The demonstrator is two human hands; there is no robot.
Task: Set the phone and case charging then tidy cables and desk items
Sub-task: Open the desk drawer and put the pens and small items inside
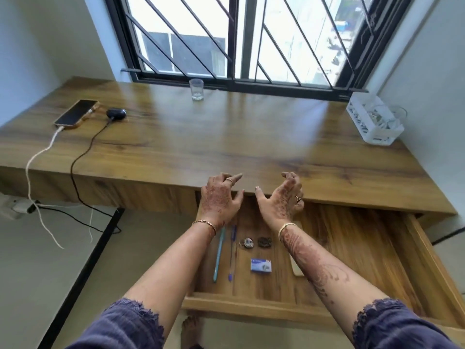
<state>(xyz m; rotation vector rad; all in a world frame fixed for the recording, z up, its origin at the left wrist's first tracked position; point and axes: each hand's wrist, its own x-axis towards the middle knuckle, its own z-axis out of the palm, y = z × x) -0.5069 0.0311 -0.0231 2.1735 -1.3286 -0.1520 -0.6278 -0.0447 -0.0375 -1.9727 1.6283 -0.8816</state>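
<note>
Daylight from a barred window (pixel 239 39) falls on the wooden bench (pixel 226 137) beyond both my grips; the phone (pixel 75 113) lies face up far out to the left of my left grip (pixel 221 197) and beyond it, its long axis slanting from the near-left end, where a white cable (pixel 40 157) enters it, away to the far right; the dark case (pixel 116 113) sits just beside the phone's far end, on the side nearer my grip, with a black cable (pixel 83 152) running from it. Both cables trail over the bench's front edge and down to a plug block (pixel 25 206) by the wall; charging looks set, I judge, so the loose cables and the drawer remain. My left grip is the nearer to the cables; my right grip (pixel 281 200) is well apart from them. Both grips hover at the bench's front edge, fingers loosely curled, thumbs out, holding nothing.

Below them and toward me the drawer (pixel 251 301) stands pulled out; by my left wrist lie a teal pen (pixel 219 255) and a blue pen (pixel 232 253), side by side, pointing from me toward the bench; between my forearms sit two small round items (pixel 247 242), too blurred to name, and a small box (pixel 261 265). A pale flat thing (pixel 297 269) is mostly hidden under my right forearm; I cannot tell what it is. A glass (pixel 196 89) stands far beyond my left grip by the window; a white basket (pixel 372 119) sits far to the right of my right grip, its contents hard to make out; whether the plugs are seated I cannot tell.
</note>
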